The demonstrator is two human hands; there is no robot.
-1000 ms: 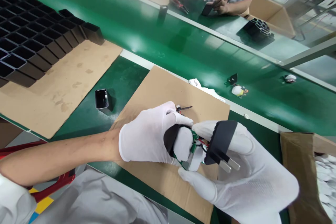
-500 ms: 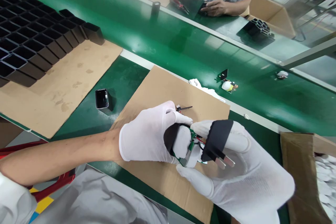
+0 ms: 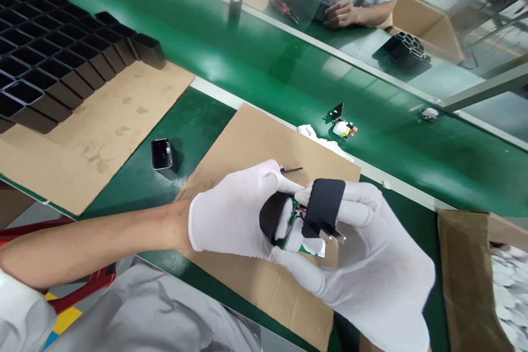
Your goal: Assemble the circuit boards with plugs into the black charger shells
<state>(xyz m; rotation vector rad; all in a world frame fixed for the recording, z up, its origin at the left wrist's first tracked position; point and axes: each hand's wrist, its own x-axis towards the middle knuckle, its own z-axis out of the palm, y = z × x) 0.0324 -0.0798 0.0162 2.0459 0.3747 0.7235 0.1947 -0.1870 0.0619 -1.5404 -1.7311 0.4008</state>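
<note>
My left hand [image 3: 233, 212], in a white glove, is wrapped round a black charger housing [image 3: 272, 217] whose open end faces right. A green circuit board with white-covered parts [image 3: 293, 236] sits partly inside that housing. My right hand [image 3: 367, 264], gloved too, grips a black plug cover [image 3: 324, 203] with metal prongs, thumb low near the board and fingers behind the cover. Wires run between board and cover. Cardboard [image 3: 264, 143] lies beneath both hands, with a small dark thin-tipped piece [image 3: 291, 170] just beyond the left one.
Rows of black housings [image 3: 53, 60] stand on cardboard at left; a single housing [image 3: 162, 155] is nearer. Across the green belt [image 3: 198, 38], carrying a board assembly [image 3: 343, 127], a co-worker's hands [image 3: 340, 12] work. A carton [image 3: 464, 275] with white pieces stands at right.
My right hand has moved left with the plug cover, and the board has gone deeper into the housing. The board assembly on the belt has shifted left.
</note>
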